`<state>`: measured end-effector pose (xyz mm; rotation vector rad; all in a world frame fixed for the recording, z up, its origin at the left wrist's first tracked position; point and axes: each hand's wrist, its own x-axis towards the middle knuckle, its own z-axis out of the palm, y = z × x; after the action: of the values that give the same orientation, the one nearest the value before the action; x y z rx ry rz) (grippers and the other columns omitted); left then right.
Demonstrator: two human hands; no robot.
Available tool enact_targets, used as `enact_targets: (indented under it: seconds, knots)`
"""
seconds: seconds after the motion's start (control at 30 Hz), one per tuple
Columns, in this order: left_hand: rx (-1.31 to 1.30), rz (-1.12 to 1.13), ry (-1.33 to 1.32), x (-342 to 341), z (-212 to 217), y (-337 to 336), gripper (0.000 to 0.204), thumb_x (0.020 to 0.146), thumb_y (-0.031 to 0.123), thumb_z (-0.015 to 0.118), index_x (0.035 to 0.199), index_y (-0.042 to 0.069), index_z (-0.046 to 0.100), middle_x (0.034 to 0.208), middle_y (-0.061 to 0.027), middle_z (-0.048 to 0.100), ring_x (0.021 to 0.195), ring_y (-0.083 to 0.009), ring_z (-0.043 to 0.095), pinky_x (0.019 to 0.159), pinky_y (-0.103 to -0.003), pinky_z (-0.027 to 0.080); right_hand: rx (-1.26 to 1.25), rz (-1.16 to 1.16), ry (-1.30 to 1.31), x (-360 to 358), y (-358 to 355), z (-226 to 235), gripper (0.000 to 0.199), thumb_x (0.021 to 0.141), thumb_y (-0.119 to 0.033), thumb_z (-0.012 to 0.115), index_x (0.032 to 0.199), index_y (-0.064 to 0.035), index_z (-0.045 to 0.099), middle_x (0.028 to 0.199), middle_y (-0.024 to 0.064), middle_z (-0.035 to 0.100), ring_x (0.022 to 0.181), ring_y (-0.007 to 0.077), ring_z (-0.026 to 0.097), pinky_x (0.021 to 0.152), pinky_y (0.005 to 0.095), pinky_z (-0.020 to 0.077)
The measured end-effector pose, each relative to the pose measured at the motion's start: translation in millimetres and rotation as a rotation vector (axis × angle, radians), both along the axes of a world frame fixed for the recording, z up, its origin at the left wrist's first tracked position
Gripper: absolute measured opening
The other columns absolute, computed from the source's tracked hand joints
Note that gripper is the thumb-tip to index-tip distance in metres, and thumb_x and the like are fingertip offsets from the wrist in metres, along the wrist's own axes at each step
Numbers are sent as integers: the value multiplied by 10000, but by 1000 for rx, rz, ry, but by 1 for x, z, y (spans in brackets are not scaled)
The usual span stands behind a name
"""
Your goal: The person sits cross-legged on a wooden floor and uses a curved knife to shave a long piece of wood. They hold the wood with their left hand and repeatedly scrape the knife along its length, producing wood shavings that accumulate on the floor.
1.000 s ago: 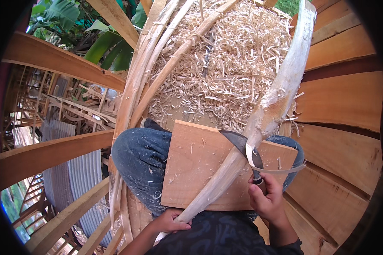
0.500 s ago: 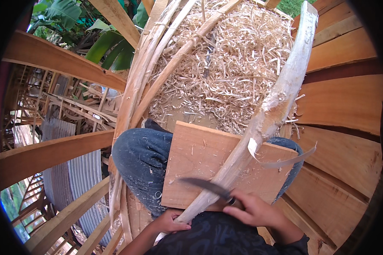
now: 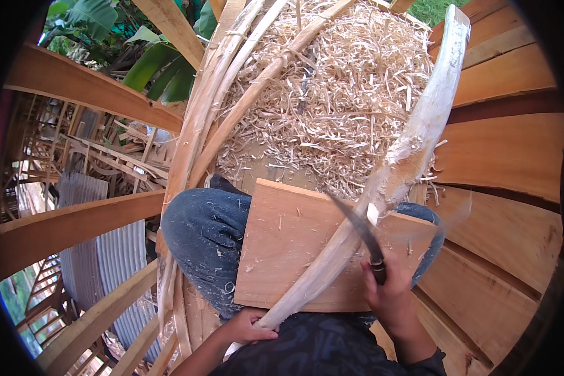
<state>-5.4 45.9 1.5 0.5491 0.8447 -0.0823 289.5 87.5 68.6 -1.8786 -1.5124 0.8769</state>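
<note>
A long pale wooden pole (image 3: 332, 257), partly stripped of bark, slants from my waist up to the far right. It lies across a flat wooden board (image 3: 288, 232) resting on my lap. My left hand (image 3: 252, 327) is wrapped round the pole's near end. In my right hand (image 3: 390, 287) is a knife with a dark handle and a curved blade (image 3: 361, 227); the blade crosses over the pole, and I cannot tell whether it touches. A blurred curl of shaving (image 3: 460, 216) hangs off the pole's right side.
A heap of wood shavings (image 3: 344, 106) covers the floor ahead. Long wooden strips (image 3: 194, 144) lean along the left, beside railing beams (image 3: 88, 219). Wooden planks (image 3: 501, 156) form a wall on the right. Corrugated sheets (image 3: 119, 250) and leafy plants (image 3: 163, 75) are outside, left.
My right hand has moved up and a little right with the knife. The blade has swung from pointing left to pointing up-left, farther along the pole. My left hand keeps its hold.
</note>
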Motion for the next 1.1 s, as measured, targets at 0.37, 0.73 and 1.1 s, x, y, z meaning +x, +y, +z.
enact_targets:
  seconds: [0.37,0.73,1.1]
  knots:
    - [62,25,2,-3,-3,-8,250,746,226,739,895,53,638,686,24,586,462,-27,471,418,-182,362,-482,-108,808,17,2,21,172,878,-111,553,1008,-8,509,625,81,536,471,129,498,426,245,375]
    - [148,34,-34,-6,-19,-20,267,741,242,741,893,47,640,684,22,589,451,-27,471,411,-181,364,2,-67,11,-1,-14,-6,225,820,-61,609,994,19,491,690,81,552,566,155,554,488,282,427]
    - [264,170,-98,-1,-21,-22,262,750,224,735,910,42,638,703,21,594,464,-30,477,416,-183,369,-472,34,759,8,1,15,233,881,-139,563,1069,-25,487,570,56,474,434,108,450,418,253,359]
